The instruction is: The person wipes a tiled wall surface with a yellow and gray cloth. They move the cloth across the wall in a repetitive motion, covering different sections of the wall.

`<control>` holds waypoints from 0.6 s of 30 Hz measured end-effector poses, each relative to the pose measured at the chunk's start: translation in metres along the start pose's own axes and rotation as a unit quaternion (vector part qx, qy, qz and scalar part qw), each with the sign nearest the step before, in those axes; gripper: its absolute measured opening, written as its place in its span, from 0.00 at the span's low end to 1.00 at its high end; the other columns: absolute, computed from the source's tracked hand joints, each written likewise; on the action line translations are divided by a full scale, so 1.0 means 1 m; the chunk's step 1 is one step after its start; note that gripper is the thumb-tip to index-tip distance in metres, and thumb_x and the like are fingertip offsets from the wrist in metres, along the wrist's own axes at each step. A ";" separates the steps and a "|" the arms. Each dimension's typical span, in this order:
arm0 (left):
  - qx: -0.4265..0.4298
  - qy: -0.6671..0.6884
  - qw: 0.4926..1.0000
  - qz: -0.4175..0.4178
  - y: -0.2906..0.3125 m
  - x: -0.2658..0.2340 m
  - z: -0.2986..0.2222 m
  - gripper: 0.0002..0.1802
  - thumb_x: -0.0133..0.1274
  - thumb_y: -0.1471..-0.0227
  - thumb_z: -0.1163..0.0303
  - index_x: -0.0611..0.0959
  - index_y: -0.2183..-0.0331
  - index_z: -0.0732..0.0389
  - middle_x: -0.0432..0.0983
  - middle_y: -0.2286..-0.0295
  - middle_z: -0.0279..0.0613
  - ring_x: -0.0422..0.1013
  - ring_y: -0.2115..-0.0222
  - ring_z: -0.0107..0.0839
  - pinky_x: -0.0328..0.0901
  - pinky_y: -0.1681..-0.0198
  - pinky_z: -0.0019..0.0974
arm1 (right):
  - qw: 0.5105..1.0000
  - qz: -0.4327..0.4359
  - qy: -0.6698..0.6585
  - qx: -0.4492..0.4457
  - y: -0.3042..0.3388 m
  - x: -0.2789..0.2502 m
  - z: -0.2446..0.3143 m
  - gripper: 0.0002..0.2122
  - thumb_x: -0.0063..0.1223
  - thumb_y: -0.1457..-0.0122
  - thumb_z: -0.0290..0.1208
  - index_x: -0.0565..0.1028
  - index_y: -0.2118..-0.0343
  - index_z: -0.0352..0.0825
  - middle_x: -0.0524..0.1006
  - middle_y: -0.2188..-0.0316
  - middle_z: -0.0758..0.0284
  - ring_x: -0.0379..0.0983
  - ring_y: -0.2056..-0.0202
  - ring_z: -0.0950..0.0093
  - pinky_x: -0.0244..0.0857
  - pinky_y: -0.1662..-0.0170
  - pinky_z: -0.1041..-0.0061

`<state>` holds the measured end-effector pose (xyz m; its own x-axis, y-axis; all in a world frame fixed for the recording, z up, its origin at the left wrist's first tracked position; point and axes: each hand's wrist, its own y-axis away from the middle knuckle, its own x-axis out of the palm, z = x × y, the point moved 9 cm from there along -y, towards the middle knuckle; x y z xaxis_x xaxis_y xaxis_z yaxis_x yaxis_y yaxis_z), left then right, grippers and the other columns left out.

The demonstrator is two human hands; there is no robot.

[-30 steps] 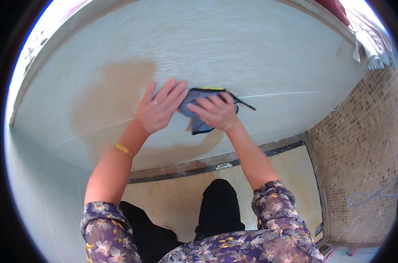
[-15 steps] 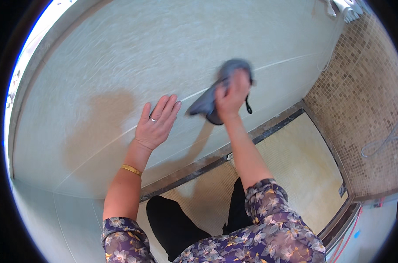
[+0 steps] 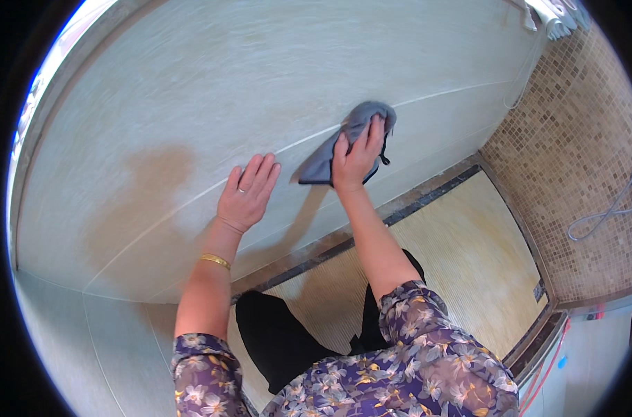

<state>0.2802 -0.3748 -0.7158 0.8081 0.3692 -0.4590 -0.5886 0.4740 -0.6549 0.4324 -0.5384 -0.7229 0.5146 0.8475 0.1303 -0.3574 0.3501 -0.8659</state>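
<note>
Under my right hand [image 3: 358, 156] a grey cloth [image 3: 319, 163] with a dark edge and a small hanging loop is pressed against the pale tiled wall [image 3: 260, 76]. My fingers grip its bunched upper part, and a flat corner spreads out to the left. To the left of the cloth, my left hand [image 3: 246, 194] rests on the wall near a grout line, fingers extended and nothing in it. A ring is on one finger, and a gold bracelet [image 3: 216, 260] circles that wrist.
A ribbed beige floor [image 3: 462, 257] with a dark stone border lies below. Brown mosaic tiles [image 3: 566, 139] cover the right wall, where a grey hose [image 3: 601, 215] hangs. White cloths [image 3: 556, 17] hang at the top right. A red hose or cord [image 3: 549, 368] runs at the lower right.
My right hand and the cloth have shifted slightly left along the wall and are less blurred. The left hand stays in nearly the same place, fingers still extended.
</note>
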 end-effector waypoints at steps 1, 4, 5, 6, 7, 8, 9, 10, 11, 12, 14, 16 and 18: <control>-0.001 0.003 1.000 -0.011 -0.006 -0.003 0.006 0.22 0.51 0.46 0.67 0.77 0.48 0.54 0.69 0.43 0.37 0.62 0.40 0.35 0.46 0.34 0.45 | 0.998 0.037 -0.001 -0.052 0.007 0.007 0.020 0.24 0.60 0.53 0.34 0.74 0.50 0.36 0.67 0.46 0.56 0.60 0.41 0.50 0.49 0.41 0.42; -0.015 0.031 0.999 -0.032 -0.002 -0.006 0.007 0.21 0.48 0.45 0.69 0.76 0.48 0.53 0.70 0.43 0.35 0.61 0.39 0.33 0.45 0.34 0.44 | 0.963 0.168 -0.027 -0.206 0.046 0.017 0.064 0.25 0.59 0.53 0.33 0.74 0.49 0.36 0.67 0.46 0.56 0.60 0.41 0.50 0.49 0.40 0.43; -0.021 0.048 0.998 -0.033 0.001 -0.005 0.009 0.20 0.48 0.45 0.70 0.76 0.49 0.53 0.70 0.44 0.34 0.61 0.39 0.33 0.45 0.34 0.44 | 0.941 0.218 -0.056 -0.252 0.052 0.018 0.072 0.25 0.59 0.53 0.33 0.74 0.49 0.36 0.68 0.46 0.56 0.60 0.41 0.50 0.49 0.40 0.43; -0.026 0.065 0.997 -0.034 0.003 -0.004 0.011 0.19 0.49 0.45 0.70 0.77 0.50 0.53 0.71 0.44 0.34 0.61 0.39 0.33 0.45 0.34 0.44 | 0.914 0.266 -0.085 -0.296 0.058 0.016 0.079 0.25 0.59 0.54 0.33 0.74 0.49 0.36 0.68 0.47 0.56 0.60 0.41 0.50 0.49 0.40 0.43; -0.025 0.057 0.997 -0.035 0.000 -0.007 0.012 0.19 0.49 0.45 0.70 0.77 0.50 0.53 0.71 0.44 0.34 0.61 0.39 0.33 0.45 0.34 0.43 | 0.935 0.232 -0.056 -0.262 0.044 0.011 0.066 0.25 0.59 0.53 0.33 0.74 0.49 0.36 0.68 0.46 0.55 0.60 0.41 0.50 0.50 0.40 0.42; -0.023 0.047 0.998 -0.033 -0.003 -0.012 0.013 0.19 0.50 0.45 0.71 0.77 0.51 0.53 0.71 0.44 0.35 0.61 0.39 0.33 0.45 0.34 0.43 | 0.953 0.198 -0.030 -0.225 0.027 0.008 0.047 0.24 0.59 0.53 0.32 0.74 0.49 0.35 0.67 0.46 0.54 0.60 0.41 0.49 0.50 0.41 0.42; -0.018 0.040 0.998 -0.035 -0.005 -0.013 0.012 0.18 0.51 0.46 0.71 0.77 0.51 0.53 0.71 0.44 0.35 0.61 0.39 0.34 0.45 0.34 0.43 | 0.969 0.162 0.003 -0.189 0.014 0.007 0.029 0.24 0.59 0.52 0.32 0.73 0.49 0.34 0.67 0.45 0.54 0.60 0.41 0.49 0.50 0.41 0.42; -0.018 0.035 0.999 -0.032 -0.007 -0.011 0.011 0.19 0.52 0.46 0.70 0.77 0.51 0.52 0.71 0.44 0.36 0.61 0.39 0.35 0.45 0.34 0.44 | 0.991 0.093 0.000 -0.098 -0.002 0.001 0.004 0.24 0.59 0.51 0.33 0.73 0.48 0.33 0.67 0.45 0.52 0.60 0.41 0.49 0.50 0.41 0.42; -0.017 0.030 0.999 -0.029 -0.009 -0.009 0.010 0.19 0.52 0.46 0.69 0.78 0.51 0.52 0.71 0.44 0.37 0.61 0.39 0.36 0.45 0.34 0.45 | 1.000 0.021 -0.002 -0.008 -0.009 -0.009 -0.019 0.24 0.58 0.50 0.33 0.72 0.48 0.31 0.66 0.44 0.51 0.60 0.41 0.49 0.50 0.41 0.42; -0.016 0.025 0.999 -0.027 -0.011 -0.008 0.008 0.20 0.53 0.47 0.68 0.79 0.51 0.51 0.71 0.44 0.39 0.61 0.39 0.37 0.44 0.34 0.46 | 1.000 0.012 0.008 0.021 -0.004 -0.010 -0.025 0.25 0.58 0.48 0.34 0.71 0.47 0.29 0.65 0.43 0.48 0.60 0.41 0.49 0.50 0.41 0.41; -0.018 0.026 0.999 -0.030 -0.008 -0.007 0.005 0.20 0.53 0.48 0.68 0.80 0.51 0.50 0.70 0.43 0.39 0.60 0.38 0.38 0.43 0.33 0.47 | 0.995 0.071 0.012 -0.068 0.030 0.002 0.014 0.25 0.58 0.49 0.35 0.71 0.48 0.30 0.65 0.43 0.50 0.60 0.41 0.49 0.50 0.41 0.40; -0.023 0.020 0.999 -0.029 -0.007 -0.007 0.006 0.21 0.53 0.49 0.69 0.80 0.51 0.48 0.69 0.43 0.39 0.58 0.38 0.39 0.42 0.33 0.48 | 0.972 0.159 -0.010 -0.173 0.059 0.005 0.042 0.25 0.59 0.50 0.36 0.72 0.49 0.31 0.66 0.44 0.52 0.60 0.42 0.49 0.50 0.41 0.39; -0.029 0.009 0.999 -0.023 -0.007 -0.005 0.005 0.22 0.53 0.50 0.70 0.81 0.51 0.47 0.68 0.42 0.40 0.57 0.37 0.40 0.40 0.33 0.49 | 0.916 0.274 -0.056 -0.286 0.090 0.007 0.058 0.24 0.59 0.51 0.36 0.73 0.51 0.31 0.66 0.44 0.54 0.61 0.42 0.49 0.50 0.41 0.39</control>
<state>0.2797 -0.3758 -0.7055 0.8348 0.3342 -0.4374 -0.5488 0.4426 -0.7092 0.3589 -0.4778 -0.7725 0.2859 0.8798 -0.3798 -0.0542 -0.3808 -0.9231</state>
